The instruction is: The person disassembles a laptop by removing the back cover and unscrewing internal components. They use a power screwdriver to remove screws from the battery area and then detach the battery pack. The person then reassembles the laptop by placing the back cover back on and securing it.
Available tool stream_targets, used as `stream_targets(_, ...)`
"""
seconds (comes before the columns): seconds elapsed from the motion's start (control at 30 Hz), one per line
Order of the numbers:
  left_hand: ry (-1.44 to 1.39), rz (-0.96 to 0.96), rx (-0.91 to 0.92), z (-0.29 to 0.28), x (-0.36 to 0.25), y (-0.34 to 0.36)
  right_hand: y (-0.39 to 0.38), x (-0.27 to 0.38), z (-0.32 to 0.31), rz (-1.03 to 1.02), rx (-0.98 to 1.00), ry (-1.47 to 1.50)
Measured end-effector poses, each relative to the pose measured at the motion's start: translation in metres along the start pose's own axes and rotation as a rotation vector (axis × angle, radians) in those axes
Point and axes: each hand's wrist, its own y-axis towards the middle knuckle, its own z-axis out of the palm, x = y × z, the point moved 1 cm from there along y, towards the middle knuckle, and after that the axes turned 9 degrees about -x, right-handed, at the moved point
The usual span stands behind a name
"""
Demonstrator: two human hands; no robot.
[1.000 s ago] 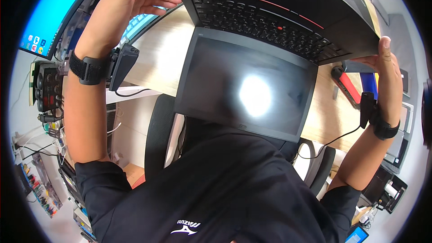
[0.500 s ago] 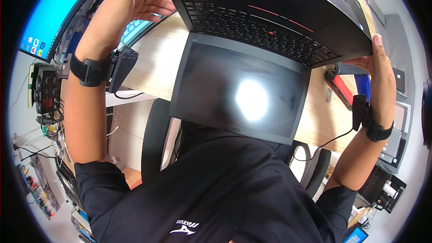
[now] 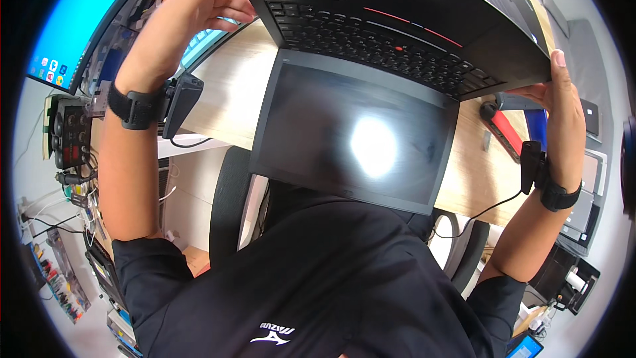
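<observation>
A black laptop (image 3: 424,10) is opened wide in front of me, its keyboard half raised and its dark screen (image 3: 344,126) lying toward me over the table's near edge. A bright round reflection shows on the screen. At the raised half's far left corner, my left hand (image 3: 218,0) grips the edge, thumb near the top and fingers behind. My right hand (image 3: 553,93) holds the opposite corner on the right, thumb on the edge and fingers underneath. Both wrists wear black straps with small black devices. The laptop's outer side is hidden.
The wooden table (image 3: 222,93) lies beneath the laptop. A large lit monitor (image 3: 79,20) stands at the far left, with a second lit screen (image 3: 202,43) behind my left hand. A red and black tool (image 3: 503,132) lies beside my right wrist; a black chair (image 3: 228,199) is below.
The laptop and both hands have shifted very slightly. My left forearm has moved a little to the right. Both hands keep their hold on the raised half.
</observation>
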Motion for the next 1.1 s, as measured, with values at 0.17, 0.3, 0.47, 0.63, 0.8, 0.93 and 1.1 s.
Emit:
stream_targets(0.17, 0.073, 0.140, -0.006, 0.045, 0.033, 0.004, 0.001, -0.003, -0.002, 0.024, -0.017, -0.067)
stream_targets(0.3, 0.225, 0.293, -0.117, 0.078, 0.064, 0.008, -0.005, 0.006, 0.004, 0.019, -0.061, -0.051)
stream_targets(0.47, 0.351, 0.282, -0.185, 0.100, 0.053, 0.008, -0.006, 0.005, 0.005, 0.030, -0.093, -0.034)
stream_targets(0.63, 0.357, 0.328, -0.281, 0.109, 0.059, 0.011, -0.003, -0.001, 0.003, 0.011, -0.113, -0.105)
stream_targets(0.8, 0.302, 0.298, -0.277, 0.112, 0.064, 0.014, -0.001, -0.002, 0.000, -0.031, -0.069, -0.151)
stream_targets(0.93, 0.336, 0.276, -0.255, 0.113, 0.059, 0.012, 0.002, -0.007, -0.002, -0.036, -0.045, -0.142)
stream_targets(1.1, 0.306, 0.241, -0.248, 0.115, 0.056, 0.011, 0.001, -0.006, -0.001, -0.043, -0.032, -0.120)
